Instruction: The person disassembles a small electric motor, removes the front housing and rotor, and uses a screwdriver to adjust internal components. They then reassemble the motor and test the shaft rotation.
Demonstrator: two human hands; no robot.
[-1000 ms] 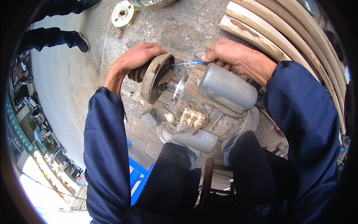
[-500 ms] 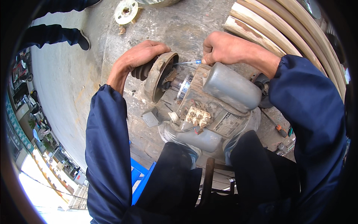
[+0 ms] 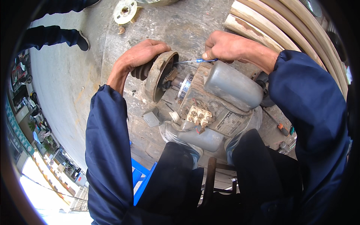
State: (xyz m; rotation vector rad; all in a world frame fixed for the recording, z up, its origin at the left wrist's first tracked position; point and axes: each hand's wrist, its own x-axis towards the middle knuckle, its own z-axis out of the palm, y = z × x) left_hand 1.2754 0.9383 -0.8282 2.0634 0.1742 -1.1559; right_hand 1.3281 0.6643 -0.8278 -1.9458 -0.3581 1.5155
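Head view | left hand (image 3: 144, 54) lies over ribbed pulley (image 3: 139, 72) and round cover (image 3: 154, 77), fingers partly hidden, grip cannot be told | right hand (image 3: 228, 47), apart, pinches blue screwdriver (image 3: 202, 60), lying between the hands | its tip, hard to see, points toward left hand; long axis nearly crosswise

There are two hands (image 3: 227, 47), two screwdrivers (image 3: 210, 60), one motor (image 3: 228, 123), two gray covers (image 3: 233, 86), one pulley (image 3: 154, 80), one terminal block (image 3: 198, 115), one gray box (image 3: 151, 117), one spool (image 3: 125, 15), one blue frame (image 3: 139, 176), at least three poles (image 3: 277, 22).
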